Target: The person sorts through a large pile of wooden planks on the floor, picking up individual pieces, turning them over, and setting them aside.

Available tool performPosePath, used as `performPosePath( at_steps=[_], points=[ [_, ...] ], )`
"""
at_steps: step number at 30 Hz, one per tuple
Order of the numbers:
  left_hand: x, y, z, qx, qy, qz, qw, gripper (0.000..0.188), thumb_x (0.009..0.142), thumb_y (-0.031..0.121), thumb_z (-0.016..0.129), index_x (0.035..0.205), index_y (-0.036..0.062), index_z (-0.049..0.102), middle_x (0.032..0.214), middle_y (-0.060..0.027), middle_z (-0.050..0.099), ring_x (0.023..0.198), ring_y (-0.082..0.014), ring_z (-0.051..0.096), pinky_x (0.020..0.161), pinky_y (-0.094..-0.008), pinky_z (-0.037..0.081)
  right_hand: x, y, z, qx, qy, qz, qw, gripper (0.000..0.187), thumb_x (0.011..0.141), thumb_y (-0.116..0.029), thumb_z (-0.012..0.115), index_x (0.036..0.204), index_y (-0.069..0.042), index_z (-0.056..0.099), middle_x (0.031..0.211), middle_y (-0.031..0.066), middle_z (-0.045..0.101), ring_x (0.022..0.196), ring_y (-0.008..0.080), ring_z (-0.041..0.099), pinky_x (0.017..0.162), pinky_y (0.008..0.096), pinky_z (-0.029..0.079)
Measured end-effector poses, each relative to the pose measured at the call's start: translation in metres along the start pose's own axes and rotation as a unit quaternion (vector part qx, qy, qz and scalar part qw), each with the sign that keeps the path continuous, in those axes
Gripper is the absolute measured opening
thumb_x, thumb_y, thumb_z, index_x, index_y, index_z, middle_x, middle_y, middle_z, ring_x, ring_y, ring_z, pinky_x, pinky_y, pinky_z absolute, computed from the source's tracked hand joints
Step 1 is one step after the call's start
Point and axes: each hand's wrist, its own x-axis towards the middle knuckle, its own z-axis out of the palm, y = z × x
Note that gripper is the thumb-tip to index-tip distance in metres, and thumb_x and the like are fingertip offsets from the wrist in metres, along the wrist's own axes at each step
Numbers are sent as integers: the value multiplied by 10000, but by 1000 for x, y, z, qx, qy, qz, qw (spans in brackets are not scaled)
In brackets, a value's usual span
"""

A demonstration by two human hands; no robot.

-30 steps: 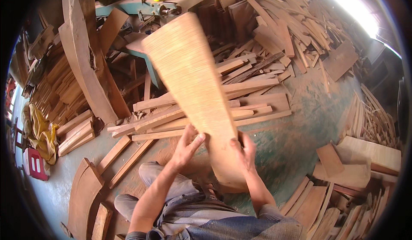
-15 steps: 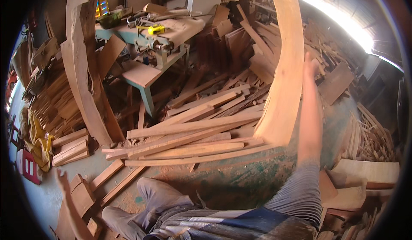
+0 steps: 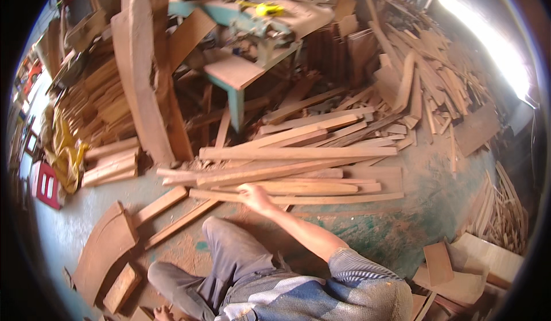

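My right hand [image 3: 255, 198] reaches across my body to the near side of a pile of long sawn wood. Its fingers look curled round the front wooden strip [image 3: 321, 199], a long, thin, light-brown piece, though blur softens the grip. Behind that strip lie several thicker wooden strips [image 3: 298, 152], roughly parallel. Down at the lower edge, only part of my left hand [image 3: 163, 314] shows, beside my bent leg and close to small wood pieces; how its fingers are set is unclear.
A curved wooden piece [image 3: 106, 249] and a short block [image 3: 122, 288] lie at my left. Tall rough planks [image 3: 140, 80] stand behind. A green-legged machine table [image 3: 235, 71] carries a yellow tape measure [image 3: 268, 9]. Offcuts [image 3: 459, 263] heap up at right.
My right hand has left the tall, pale curved board, which no longer stands upright, and moved left and down to the strips. My left hand has dropped toward the lower edge. The view has shifted.
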Motion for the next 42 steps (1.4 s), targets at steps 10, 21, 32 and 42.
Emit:
performPosePath(
  at_steps=[10, 21, 32, 42],
  points=[
    [-159, 3, -168, 65, 282, -63, 955, 573, 862, 272, 686, 1360, 8, 579, 1080, -151, 709, 986, -273, 651, 884, -396, 515, -69, -145, 243, -39, -331, -223, 916, 270, 903, -113, 674, 1125, 38, 703, 1087, 177, 734, 1030, 268, 700, 925, 370, 531],
    [-197, -115, -185, -317, 507, -98, 796, 372, 909, 310, 740, 1023, 48, 502, 845, 38, 522, 698, -51, 482, 545, -219, 415, -80, -105, 251, -190, -460, -180, 848, 291, 894, -100, 642, 1135, 53, 699, 994, 194, 745, 910, 270, 722, 857, 366, 551],
    [-98, -184, -206, -400, 424, -267, 767, 794, 890, 430, 737, 1422, -57, 403, 1397, -168, 510, 1220, -291, 538, 979, -497, 450, -102, -61, 230, -196, -408, -207, 867, 295, 895, -90, 625, 1156, 43, 664, 1151, 197, 661, 1065, 332, 646, 939, 396, 505],
    [-70, -166, -195, -396, 401, -253, 786, 585, 893, 404, 760, 1238, -35, 584, 1170, -126, 649, 1031, -252, 629, 883, -452, 506, -53, 39, 75, -321, -361, -89, 871, 203, 903, -71, 574, 1036, 65, 643, 812, 153, 639, 748, 250, 626, 719, 385, 531]
  ],
)
